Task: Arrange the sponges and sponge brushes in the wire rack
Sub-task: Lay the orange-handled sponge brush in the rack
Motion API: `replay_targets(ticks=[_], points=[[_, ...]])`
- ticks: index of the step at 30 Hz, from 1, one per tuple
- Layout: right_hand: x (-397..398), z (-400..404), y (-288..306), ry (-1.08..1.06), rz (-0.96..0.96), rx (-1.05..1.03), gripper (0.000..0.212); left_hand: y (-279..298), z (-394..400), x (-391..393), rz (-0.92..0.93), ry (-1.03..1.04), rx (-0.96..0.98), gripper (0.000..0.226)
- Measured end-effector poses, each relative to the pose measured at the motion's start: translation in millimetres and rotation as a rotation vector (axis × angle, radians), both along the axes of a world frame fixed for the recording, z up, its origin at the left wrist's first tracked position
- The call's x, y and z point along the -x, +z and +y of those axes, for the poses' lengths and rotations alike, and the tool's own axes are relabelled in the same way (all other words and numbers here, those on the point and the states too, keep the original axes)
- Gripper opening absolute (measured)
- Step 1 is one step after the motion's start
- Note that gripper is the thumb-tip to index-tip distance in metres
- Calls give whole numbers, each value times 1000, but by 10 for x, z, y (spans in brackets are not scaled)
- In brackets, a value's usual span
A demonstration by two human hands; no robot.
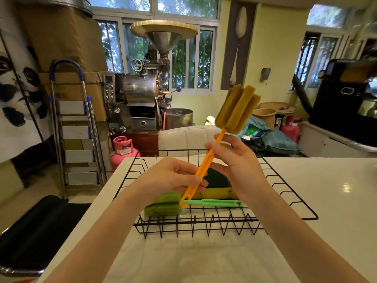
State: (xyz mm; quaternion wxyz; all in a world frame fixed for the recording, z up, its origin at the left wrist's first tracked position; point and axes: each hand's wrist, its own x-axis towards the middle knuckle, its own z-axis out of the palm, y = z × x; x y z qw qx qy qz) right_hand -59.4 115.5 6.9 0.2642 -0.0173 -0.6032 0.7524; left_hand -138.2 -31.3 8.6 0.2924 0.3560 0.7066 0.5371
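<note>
An orange sponge brush (234,107) with a mustard sponge head is held tilted above the black wire rack (293,203), head up and to the right. My left hand (173,176) pinches the lower end of its handle. My right hand (236,160) grips the handle higher up. Inside the rack lies a green sponge brush (163,205), its head at the left and its handle pointing right. Behind it rests a yellow sponge (216,194) with a dark green scouring pad (216,176), partly hidden by my hands.
The rack stands on a white table (326,190). A white chair back (183,137) is just beyond the table's far edge. A pink gas cylinder (122,150), a stepladder (77,127) and a black stool (36,231) stand on the left.
</note>
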Motion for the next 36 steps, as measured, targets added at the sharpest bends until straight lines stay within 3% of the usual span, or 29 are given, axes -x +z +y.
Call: replay_targets(ticks=[3, 5, 7, 10, 13, 15, 18, 20, 26, 32, 36], points=[[-23, 62, 54, -114, -189, -324, 17, -9, -11, 49, 165, 96, 50, 12], [-60, 135, 94, -23, -416, -639, 27, -23, -32, 102, 263, 123, 87, 12], [-131, 182, 150, 100, -493, -835, 30, -36, -45, 148, 339, 120, 147, 13], [-289, 176, 307, 106, -272, -1000, 24, -41, -68, 186, 459, 69, 280, 12], [-430, 213, 431, 84, -135, -915, 30, -35, -117, 199, 504, -53, 397, 12], [-491, 268, 458, 111, -194, -992, 37, -44, -133, 208, 547, -118, 446, 14], [-474, 360, 386, 170, -462, -1335, 61, -65, -115, 203, 601, -168, 471, 13], [-411, 406, 298, 177, -617, -1453, 68, -84, -87, 183, 614, -195, 493, 14], [-352, 548, 168, 198, -926, -1445, 53, -156, 8, 97, 689, -233, 547, 21], [-297, 578, 81, 231, -988, -1423, 46, -179, 67, 28, 647, -285, 527, 33], [-265, 590, 51, 247, -967, -1416, 37, -154, 79, -23, 701, -353, 582, 17]])
